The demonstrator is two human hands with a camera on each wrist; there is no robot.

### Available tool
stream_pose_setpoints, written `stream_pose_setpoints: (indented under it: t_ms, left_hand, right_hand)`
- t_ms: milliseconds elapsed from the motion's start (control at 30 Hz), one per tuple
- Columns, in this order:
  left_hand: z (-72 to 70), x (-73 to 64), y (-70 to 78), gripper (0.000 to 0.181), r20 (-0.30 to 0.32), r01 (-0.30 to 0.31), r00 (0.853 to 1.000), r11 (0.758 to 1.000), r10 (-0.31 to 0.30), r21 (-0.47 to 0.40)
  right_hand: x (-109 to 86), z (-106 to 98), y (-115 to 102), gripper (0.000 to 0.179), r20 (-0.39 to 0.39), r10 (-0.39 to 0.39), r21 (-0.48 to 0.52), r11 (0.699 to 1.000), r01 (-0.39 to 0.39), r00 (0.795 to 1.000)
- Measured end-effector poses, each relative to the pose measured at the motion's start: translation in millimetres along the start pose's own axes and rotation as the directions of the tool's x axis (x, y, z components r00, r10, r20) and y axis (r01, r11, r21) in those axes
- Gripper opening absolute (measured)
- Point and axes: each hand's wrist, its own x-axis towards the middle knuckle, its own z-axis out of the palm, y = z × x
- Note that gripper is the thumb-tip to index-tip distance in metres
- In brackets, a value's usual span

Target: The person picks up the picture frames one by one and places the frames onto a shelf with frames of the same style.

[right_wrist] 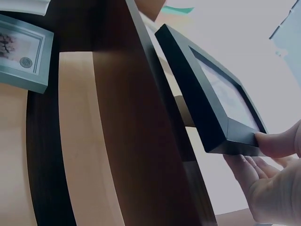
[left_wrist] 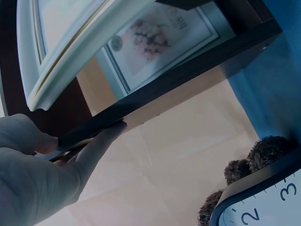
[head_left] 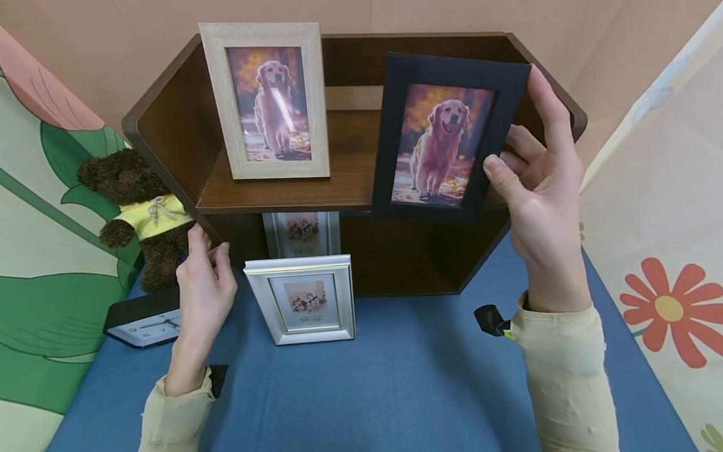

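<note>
My right hand grips a black picture frame by its right edge, thumb in front and fingers behind. A dog photo fills the frame, which tilts slightly in front of the upper shelf. In the right wrist view the thumb presses the black frame's corner. My left hand pinches the left side panel of the brown shelf unit; the left wrist view shows thumb and fingers on either side of that panel's edge. A cream picture frame with another dog photo stands on the upper shelf, left.
A silver picture frame stands before the lower compartment, and a grey-green frame sits inside it. Left of the unit are a brown teddy bear in a yellow shirt and a black-cased clock on the blue cloth.
</note>
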Motion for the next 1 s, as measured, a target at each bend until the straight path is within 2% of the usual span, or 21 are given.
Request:
stream_pose_setpoints:
  t_ms: [100,500,1000]
  left_hand:
    - [0.1,0.4,0.5,0.039,0.001,-0.001,1.000,1.000,0.001,0.002]
    - [-0.4,-0.5,0.5,0.040,0.006,0.001,1.000,1.000,-0.001,-0.007]
    - [0.1,-1.4,1.3,0.040,0.001,-0.006,1.000,1.000,0.006,-0.012]
  right_hand:
    - [2.8,0,2,0.074,-0.004,-0.003,0.007,1.000,0.003,1.000]
    - [15.6,-1,9,0.072,0.045,-0.041,-0.080,0.996,0.044,0.998]
    - [31.7,3,15,0.071,0.014,0.008,-0.105,0.994,-0.007,1.000]
